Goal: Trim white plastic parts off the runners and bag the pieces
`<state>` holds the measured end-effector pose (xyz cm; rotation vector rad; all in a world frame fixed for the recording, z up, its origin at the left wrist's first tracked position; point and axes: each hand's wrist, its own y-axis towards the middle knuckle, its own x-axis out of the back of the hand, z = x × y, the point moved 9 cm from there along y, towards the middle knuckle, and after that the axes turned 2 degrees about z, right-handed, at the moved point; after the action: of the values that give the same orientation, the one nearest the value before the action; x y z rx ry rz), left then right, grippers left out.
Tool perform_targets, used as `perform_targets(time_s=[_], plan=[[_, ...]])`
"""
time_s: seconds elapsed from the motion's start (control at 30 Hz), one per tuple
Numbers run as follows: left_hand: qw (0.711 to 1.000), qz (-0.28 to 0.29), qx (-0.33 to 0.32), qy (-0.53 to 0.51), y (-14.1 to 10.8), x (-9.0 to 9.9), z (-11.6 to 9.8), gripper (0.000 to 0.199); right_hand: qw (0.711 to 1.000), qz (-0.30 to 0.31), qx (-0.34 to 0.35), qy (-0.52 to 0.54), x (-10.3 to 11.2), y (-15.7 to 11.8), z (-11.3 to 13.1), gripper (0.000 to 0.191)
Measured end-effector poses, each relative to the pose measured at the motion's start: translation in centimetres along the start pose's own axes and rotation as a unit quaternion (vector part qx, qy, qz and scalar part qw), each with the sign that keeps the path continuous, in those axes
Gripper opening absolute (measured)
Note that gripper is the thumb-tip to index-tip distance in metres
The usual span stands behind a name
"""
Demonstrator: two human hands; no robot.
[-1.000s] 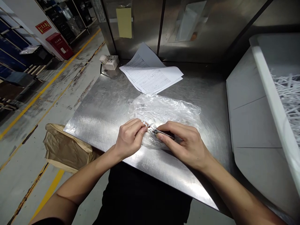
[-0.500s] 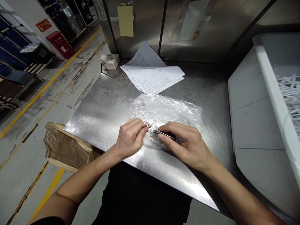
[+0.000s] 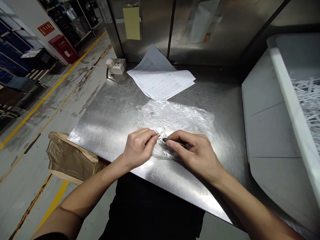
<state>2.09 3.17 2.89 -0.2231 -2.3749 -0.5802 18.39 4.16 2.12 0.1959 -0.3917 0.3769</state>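
Over a crumpled clear plastic bag (image 3: 180, 115) on the metal table (image 3: 100, 113), my two hands work close together. My left hand (image 3: 141, 146) pinches a small white plastic part (image 3: 157, 132) between thumb and forefinger. Held in my right hand (image 3: 196, 150) is a small dark tool with a metal tip (image 3: 175, 141), its tip pointing left at the white part. More small white pieces (image 3: 163, 131) lie on the bag between the hands; their exact shape is hard to tell.
Printed papers (image 3: 162, 78) and a white power socket (image 3: 118, 66) lie toward the back. At the right stands a large bin (image 3: 287, 83) with many thin white pieces (image 3: 310, 100). A brown bag (image 3: 72, 160) hangs beside the table's left edge.
The view has shifted slightly. Both hands keep nearly the same place; the white part in my left hand shows less, and the tool in my right hand is turned a little.
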Motion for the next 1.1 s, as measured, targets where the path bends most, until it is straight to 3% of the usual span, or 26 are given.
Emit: perform_targets(time_s=[0.23,0.33,0.47,0.63,1.1], plan=[[1.0,-0.002,-0.008,0.005,0.0,0.0,-0.2,0.019,1.0,0.002,-0.017,0.021,0.2,0.0,-0.3,0.021],[1.0,0.004,-0.021,0.011,-0.1,-0.1,-0.5,0.02,0.999,-0.041,-0.01,0.007,1.2,0.1,-0.3,0.018],[0.996,0.009,-0.084,0.025,-0.2,-0.4,-1.6,0.021,0.996,-0.089,0.009,-0.011,2.3,0.2,-0.2,0.014],[0.989,0.014,-0.138,0.057,-0.4,-0.8,-2.5,0.019,0.996,-0.081,0.026,-0.014,1.9,0.1,-0.1,0.011],[0.985,0.023,-0.164,0.055,-0.5,-0.9,-2.9,0.019,0.991,-0.06,0.114,-0.043,1.0,-0.8,2.6,0.007]])
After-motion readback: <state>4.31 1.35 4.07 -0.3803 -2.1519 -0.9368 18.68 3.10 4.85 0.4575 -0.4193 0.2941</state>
